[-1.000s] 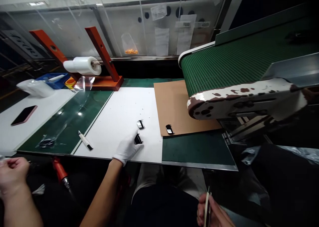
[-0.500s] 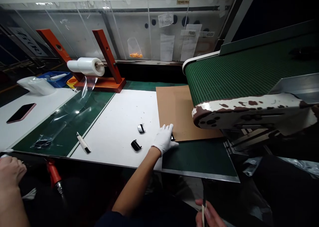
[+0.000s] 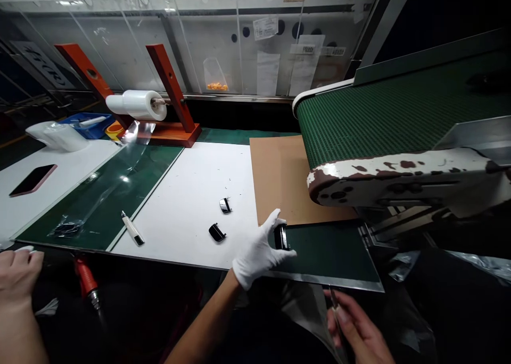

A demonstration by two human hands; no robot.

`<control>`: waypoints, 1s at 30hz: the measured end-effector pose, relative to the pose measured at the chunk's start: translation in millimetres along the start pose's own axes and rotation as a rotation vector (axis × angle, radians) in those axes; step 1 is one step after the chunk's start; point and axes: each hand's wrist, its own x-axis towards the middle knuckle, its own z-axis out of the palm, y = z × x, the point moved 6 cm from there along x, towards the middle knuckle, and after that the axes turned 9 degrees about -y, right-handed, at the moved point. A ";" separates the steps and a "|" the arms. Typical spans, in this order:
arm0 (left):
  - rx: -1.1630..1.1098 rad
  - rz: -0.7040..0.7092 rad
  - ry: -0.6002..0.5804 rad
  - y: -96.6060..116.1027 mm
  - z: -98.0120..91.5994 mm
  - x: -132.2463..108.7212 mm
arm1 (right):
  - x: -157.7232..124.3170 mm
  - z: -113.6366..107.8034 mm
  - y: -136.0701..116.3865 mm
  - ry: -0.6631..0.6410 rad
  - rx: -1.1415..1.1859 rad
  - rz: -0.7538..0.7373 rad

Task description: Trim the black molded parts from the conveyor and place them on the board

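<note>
My left hand point(image 3: 260, 251), in a white glove, grips a small black glossy part point(image 3: 281, 237) just above the table's front edge. Low at the front, my bare right hand point(image 3: 357, 332) pinches a thin stick-like tool point(image 3: 334, 306) beside a clear plastic bag point(image 3: 309, 313). Two more small black parts point(image 3: 217, 232) point(image 3: 225, 205) lie on the white sheet point(image 3: 191, 193). The brown cardboard sheet point(image 3: 279, 178) beyond my left hand is bare.
A green conveyor belt point(image 3: 383, 114) juts in from the right over the table. A roll of clear film point(image 3: 138, 104) on an orange stand, a white knife point(image 3: 133, 229), a phone point(image 3: 32, 179) and a red tool point(image 3: 85, 281) lie left. Another person's hand point(image 3: 18, 276) is at far left.
My left hand left the part on the white sheet, reached to the cardboard, picked up the black part there and drew it back toward me. My right hand rose a little.
</note>
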 end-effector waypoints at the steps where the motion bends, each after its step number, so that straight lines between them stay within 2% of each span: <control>1: -0.036 0.025 0.005 8.5 -2.1 -8.7 | 2.6 -5.2 -11.1 -0.003 -0.088 -0.050; 3: -0.107 0.075 0.008 24.5 -5.5 -22.7 | 4.3 -12.5 -32.4 0.015 -0.243 -0.123; 5: -0.146 0.123 -0.011 39.2 -7.0 -32.2 | 2.7 -10.2 -53.6 0.003 -0.398 -0.198; 9: -0.101 0.180 -0.104 64.0 -2.7 -42.1 | -4.1 15.8 -90.3 -0.121 -0.739 -0.380; 13: -0.157 0.210 -0.134 80.1 1.4 -47.8 | -7.8 32.6 -113.3 -0.108 -1.016 -0.519; 17: -0.272 0.199 -0.138 86.7 4.6 -51.1 | -8.9 33.1 -124.3 -0.045 -1.146 -0.561; 24: -0.420 0.189 -0.166 90.7 8.9 -52.1 | -9.9 33.1 -128.7 -0.061 -1.240 -0.549; 30: -0.491 0.192 -0.163 92.1 9.8 -53.4 | -11.1 35.8 -129.6 -0.045 -1.290 -0.606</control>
